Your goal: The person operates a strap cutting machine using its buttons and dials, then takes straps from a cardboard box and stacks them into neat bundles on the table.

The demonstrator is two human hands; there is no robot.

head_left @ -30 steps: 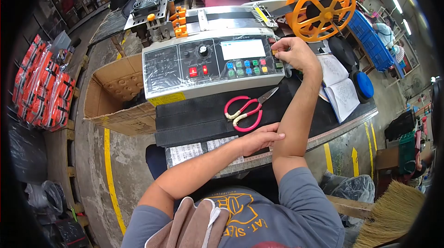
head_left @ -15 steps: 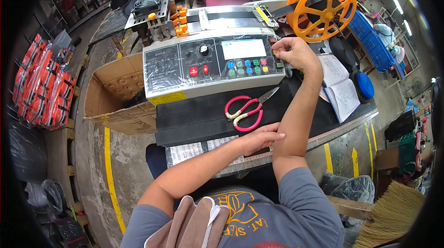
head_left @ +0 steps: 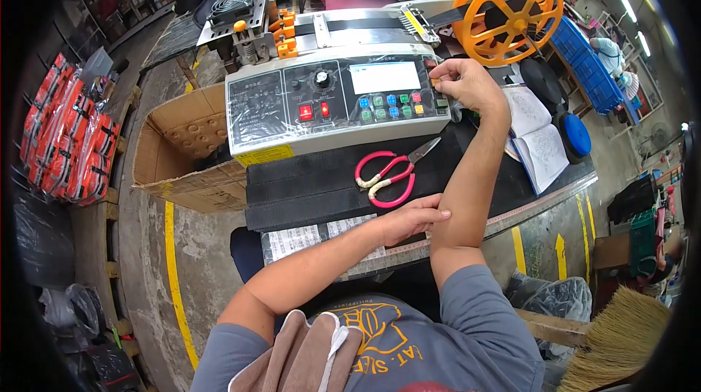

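Your right hand (head_left: 469,86) reaches to the right end of a tabletop strap machine's control panel (head_left: 255,103), thumb and forefinger drawn nearly together at a small orange piece (head_left: 436,83). Whether you pinch that piece or merely touch it, one cannot tell; your fingers cover much of it. Your left hand (head_left: 409,221) lies against your right forearm (head_left: 467,195), thumb on top, the other fingertips hidden behind the arm, so the firmness of that hold is unclear.

Before you, the panel's screen (head_left: 385,78) is lit, its text too faint to read. Red-handled scissors (head_left: 410,168) lie on wide black webbing (head_left: 307,180) in front of the machine. To your right, an open notebook (head_left: 540,151) shows pages too blurred to make out. Behind the panel, a black strap (head_left: 365,25) runs along the machine's bed, near an orange reel (head_left: 518,24). A cardboard box (head_left: 193,191) stands at left, its contents mostly in shadow; brown cloth (head_left: 299,355) at your chest is cut off by the lower edge.
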